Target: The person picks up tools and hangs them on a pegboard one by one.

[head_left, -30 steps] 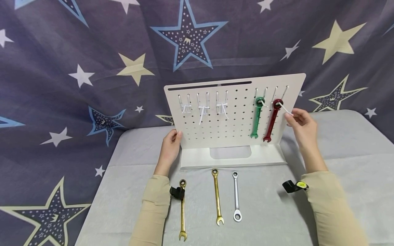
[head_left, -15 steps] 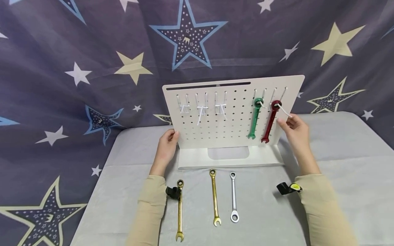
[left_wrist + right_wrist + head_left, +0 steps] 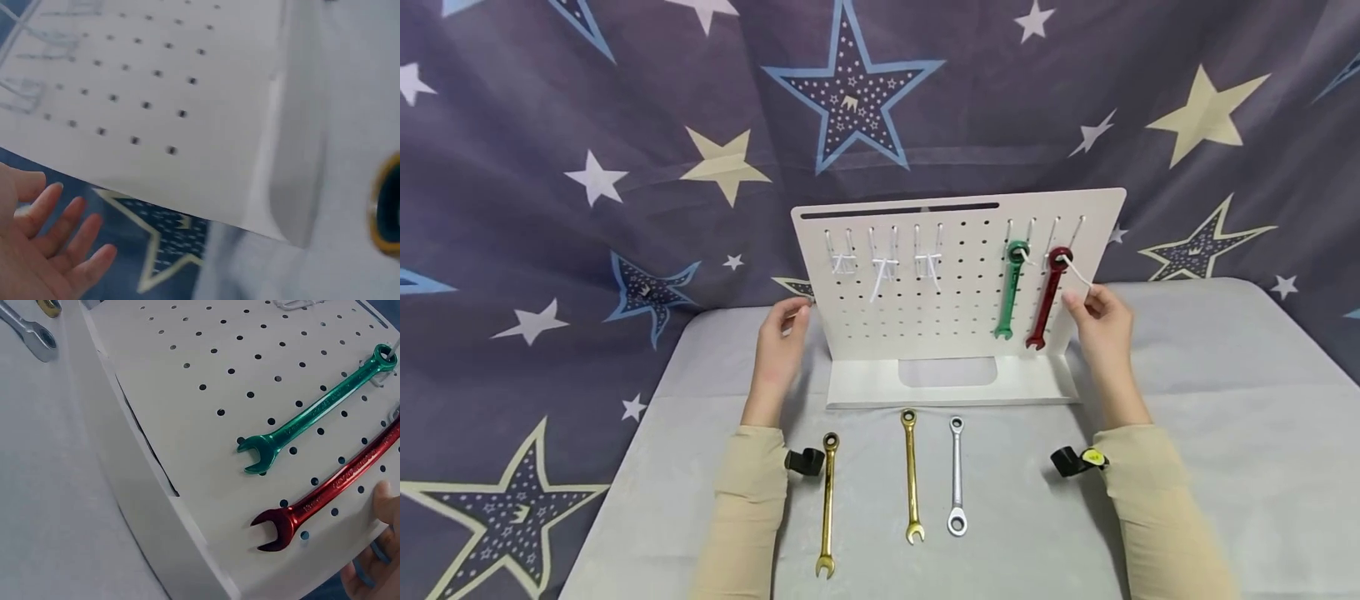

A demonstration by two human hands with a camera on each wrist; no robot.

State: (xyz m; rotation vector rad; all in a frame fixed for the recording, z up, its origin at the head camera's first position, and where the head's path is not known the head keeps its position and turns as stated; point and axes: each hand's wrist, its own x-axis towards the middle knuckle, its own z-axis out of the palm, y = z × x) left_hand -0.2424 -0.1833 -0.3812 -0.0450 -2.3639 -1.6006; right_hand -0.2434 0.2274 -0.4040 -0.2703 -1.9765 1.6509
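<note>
A white pegboard [image 3: 865, 321] stands upright on its base on the table. My right hand [image 3: 1105, 337] grips its right edge, the thumb [image 3: 382, 503] on the front face and the fingers behind. Beside that edge, a red combination wrench [image 3: 1047, 300] and a green combination wrench [image 3: 1010, 292] hang by their ring ends from white hooks, open ends down. My left hand [image 3: 781, 346] is just off the board's left edge, holding nothing. In the left wrist view its fingers [image 3: 78, 247] are loosely bent, with a gap to the board.
Two gold combination wrenches [image 3: 827, 508] and a silver double-ring wrench [image 3: 957, 479] lie on the grey-covered table [image 3: 1015, 517] in front of the board. Several white hooks [image 3: 883, 269] on the board's left side bear nothing. A star-patterned curtain [image 3: 647, 200] hangs behind.
My left hand has let go of the board's left edge and moved left. My right hand has shifted slightly down and inward along the right edge, still gripping it.
</note>
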